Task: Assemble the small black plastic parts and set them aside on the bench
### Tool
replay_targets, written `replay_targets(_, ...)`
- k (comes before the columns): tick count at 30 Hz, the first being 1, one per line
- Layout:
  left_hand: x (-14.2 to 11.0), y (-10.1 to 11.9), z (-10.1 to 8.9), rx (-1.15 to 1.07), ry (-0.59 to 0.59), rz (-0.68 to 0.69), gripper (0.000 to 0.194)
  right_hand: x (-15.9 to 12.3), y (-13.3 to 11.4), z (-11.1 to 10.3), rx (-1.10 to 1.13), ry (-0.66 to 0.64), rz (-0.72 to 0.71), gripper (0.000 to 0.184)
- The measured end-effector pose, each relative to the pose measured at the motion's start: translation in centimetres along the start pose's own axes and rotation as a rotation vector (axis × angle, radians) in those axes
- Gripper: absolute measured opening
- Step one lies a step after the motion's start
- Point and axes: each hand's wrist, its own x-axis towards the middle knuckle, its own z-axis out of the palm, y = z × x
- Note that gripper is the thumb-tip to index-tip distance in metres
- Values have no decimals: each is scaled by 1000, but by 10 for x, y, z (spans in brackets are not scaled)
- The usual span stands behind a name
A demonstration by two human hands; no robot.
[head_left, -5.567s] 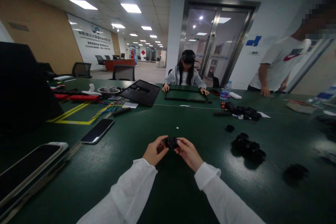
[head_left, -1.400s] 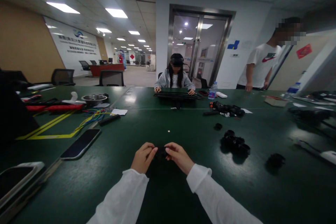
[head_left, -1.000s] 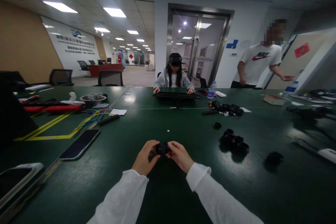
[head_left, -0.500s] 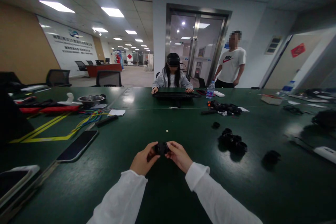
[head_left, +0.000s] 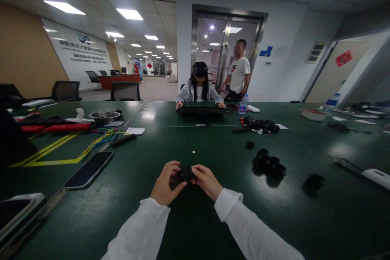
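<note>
Over the green table (head_left: pixel 170 142), a small round black part (head_left: pixel 185 174) is in front of me. My right hand (head_left: pixel 206 179) pinches its right side between thumb and fingers. Curved around the left side, my left hand (head_left: pixel 167 182) has its thumb and fingers apart, with a gap around the part; light contact there is hard to rule out. Right of my hands lies a cluster of several black ring-like parts (head_left: pixel 269 163). A single black part (head_left: pixel 314 181) sits farther right, and a smaller one (head_left: pixel 250 145) lies behind the cluster.
Phones (head_left: pixel 89 170) lie at left, near tangled wires (head_left: pixel 102 137) and a metal bowl (head_left: pixel 105 116). A seated person (head_left: pixel 199 85) across the table holds a dark flat object (head_left: pixel 202 110). Another person (head_left: pixel 239 69) stands by the glass door. A water bottle (head_left: pixel 243 105) stands behind black gear (head_left: pixel 261 124).
My left fingers have spread away from the black part and the part has turned a little. My right hand keeps its pinch. The standing person has moved left toward the door.
</note>
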Motion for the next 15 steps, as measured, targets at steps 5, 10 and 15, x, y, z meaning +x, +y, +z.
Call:
replay_targets(5,0,-4,4,-52,-24,-17,38,2,2,-3,31,8,3,26)
replay_targets(10,1,-7,2,17,-34,-186,32,-1,-1,0,22,-21,5,26)
replay_targets(15,0,-7,0,64,-109,-106,40,2,0,-1,32,0,7,26)
